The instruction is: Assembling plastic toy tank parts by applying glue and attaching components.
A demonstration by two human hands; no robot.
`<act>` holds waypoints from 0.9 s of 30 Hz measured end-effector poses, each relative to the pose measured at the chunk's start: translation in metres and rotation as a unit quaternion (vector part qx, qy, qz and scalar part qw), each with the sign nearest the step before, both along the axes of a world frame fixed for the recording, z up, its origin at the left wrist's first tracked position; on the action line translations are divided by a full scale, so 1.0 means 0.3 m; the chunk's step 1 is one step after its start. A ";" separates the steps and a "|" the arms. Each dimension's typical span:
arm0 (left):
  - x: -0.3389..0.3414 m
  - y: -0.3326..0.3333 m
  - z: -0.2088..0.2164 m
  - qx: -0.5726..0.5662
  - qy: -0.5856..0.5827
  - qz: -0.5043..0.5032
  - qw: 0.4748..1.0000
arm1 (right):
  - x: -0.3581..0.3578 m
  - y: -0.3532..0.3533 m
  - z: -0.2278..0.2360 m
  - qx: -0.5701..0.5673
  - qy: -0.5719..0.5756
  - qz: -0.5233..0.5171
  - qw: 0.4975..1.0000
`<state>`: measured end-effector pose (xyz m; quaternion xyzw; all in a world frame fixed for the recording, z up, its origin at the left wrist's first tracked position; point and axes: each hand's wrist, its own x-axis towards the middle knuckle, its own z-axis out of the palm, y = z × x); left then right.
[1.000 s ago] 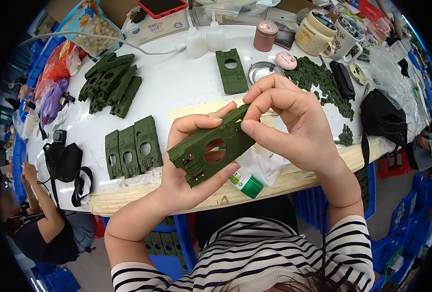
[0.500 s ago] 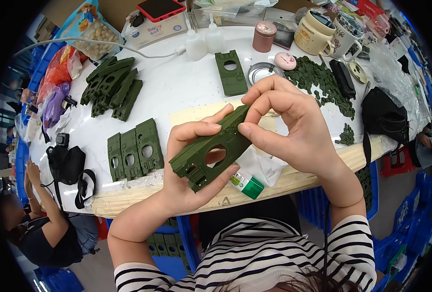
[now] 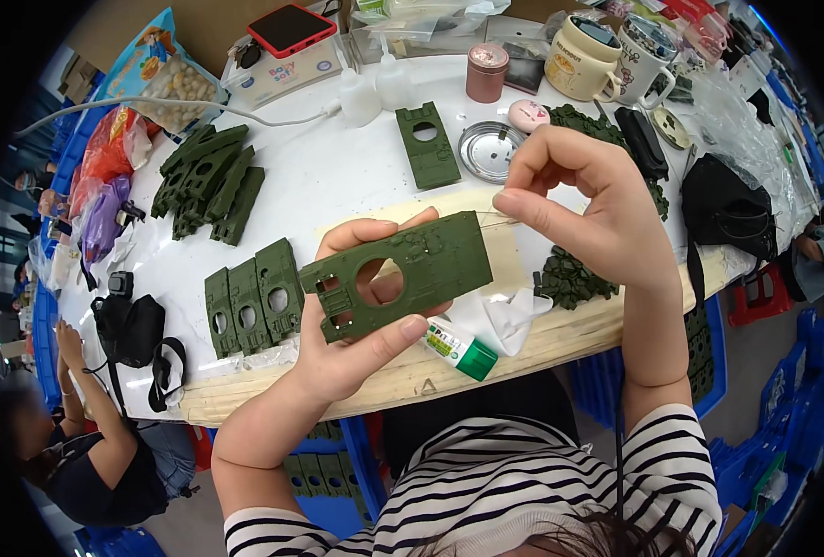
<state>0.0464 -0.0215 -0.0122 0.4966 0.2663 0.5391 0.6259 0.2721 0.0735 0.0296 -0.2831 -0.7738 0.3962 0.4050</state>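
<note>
My left hand (image 3: 338, 357) is closed round a dark green plastic model tank hull (image 3: 435, 265). The thumb lies along its near edge and the other fingers are behind it. A large round hole and small square openings face up. My right hand (image 3: 593, 204) hovers just off the hull's right end, thumb and forefinger pinched together. A thin, pale, needle-like thing (image 3: 499, 214) shows by those fingertips; its kind is too fine to make out. Below the hull lie a white glue tube with a green cap (image 3: 468, 353) and a crumpled white cloth or tissue (image 3: 505, 320).
Similar hulls stand in a row (image 3: 250, 302) at left, in a pile (image 3: 208, 181) behind, and singly (image 3: 429, 144) at centre back. Small green parts (image 3: 574, 278) lie beneath my right hand. Around them are a round tin (image 3: 489, 153), squeeze bottles (image 3: 358, 97), mugs (image 3: 584, 65) and a black pouch (image 3: 727, 209).
The hull has turned flatter and its right end has swung down. My right hand has come away from it, moving right. More of the small parts heap shows below that hand.
</note>
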 end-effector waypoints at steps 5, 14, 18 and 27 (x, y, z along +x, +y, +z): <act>0.001 0.003 0.009 -0.024 0.008 0.003 1.000 | 0.110 0.068 0.005 -0.008 -0.292 0.022 0.956; 0.003 0.000 0.016 -0.067 -0.004 0.021 0.998 | 0.110 0.054 -0.031 0.028 -0.464 0.107 0.879; 0.006 -0.003 0.018 -0.069 -0.006 0.017 0.997 | 0.083 0.044 -0.053 0.029 -0.509 0.095 0.855; 0.003 -0.003 0.023 -0.080 -0.002 0.012 0.997 | 0.063 0.056 -0.084 -0.014 -0.469 0.158 0.869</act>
